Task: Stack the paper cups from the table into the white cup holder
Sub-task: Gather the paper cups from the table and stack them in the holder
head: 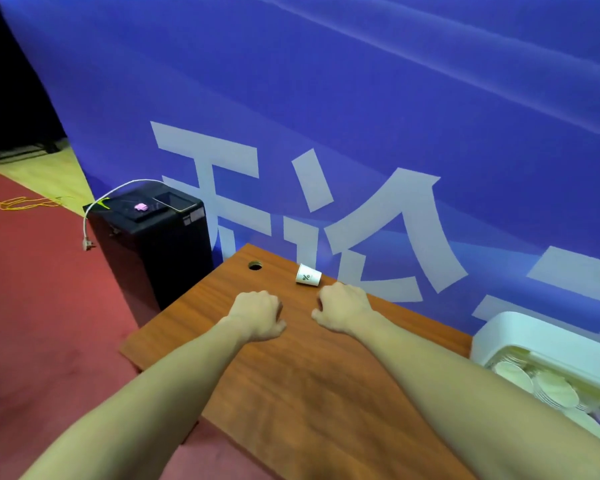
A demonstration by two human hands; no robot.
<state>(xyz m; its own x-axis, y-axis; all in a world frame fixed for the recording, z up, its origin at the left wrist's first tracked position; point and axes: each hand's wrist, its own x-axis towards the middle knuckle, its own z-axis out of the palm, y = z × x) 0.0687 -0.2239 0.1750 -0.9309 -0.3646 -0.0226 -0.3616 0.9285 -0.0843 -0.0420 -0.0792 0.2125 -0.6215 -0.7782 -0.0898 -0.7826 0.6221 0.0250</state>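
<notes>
I see both fists curled over the desk [291,393], holding nothing: left hand [257,315], right hand [343,308]. One cup [308,275] lies tipped on its side near the far edge, just beyond my right hand. The holder [510,332], with cups inside, sits at the right.

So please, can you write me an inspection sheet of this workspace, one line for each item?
Surface: wooden table, with a round cable hole near its far corner.
Job's things: one paper cup lying on its side by the far edge; white cup holder at the right, cups already inside.
Clutter: nothing seen on the table.
Hands: left hand and right hand over the table, fingers curled, holding nothing.
Cables: white cable with plug hanging off the black cabinet; yellow cord on the floor.
Surroundings: blue banner behind, red carpet, phone on the cabinet.
</notes>
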